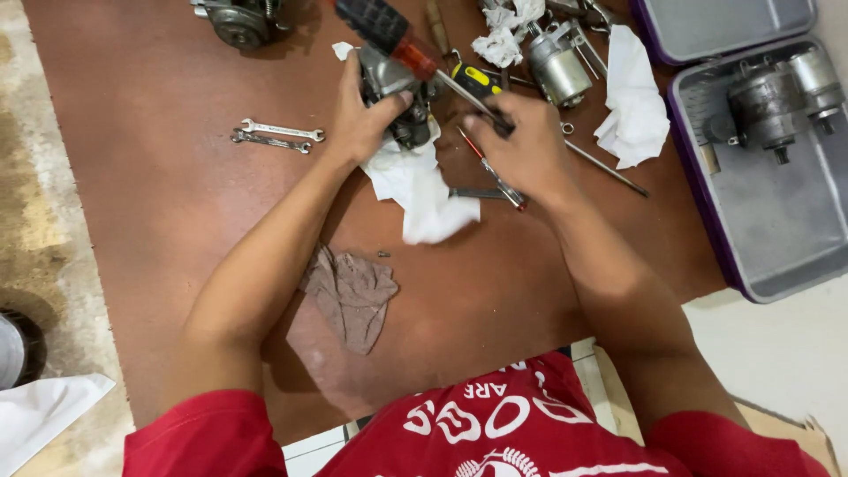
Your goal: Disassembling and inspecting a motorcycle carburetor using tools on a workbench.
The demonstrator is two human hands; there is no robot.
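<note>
Your left hand (358,119) was clamped around a small dark motor part (399,102), holding it over a white cloth (424,190) on the brown bench (159,194). Your right hand (526,146) was closed, apparently on a thin metal tool (468,95) angled into the part. Two wrenches (276,135) lay left of your hands, a brown rag (352,296) nearer you, and a grey tray (777,221) with another motor (773,102) to the right.

Motor part (397,102) half hidden under left hand (358,119), right fingers (499,119) blurred, grey motor (243,19) cut off at surface's far edge
</note>
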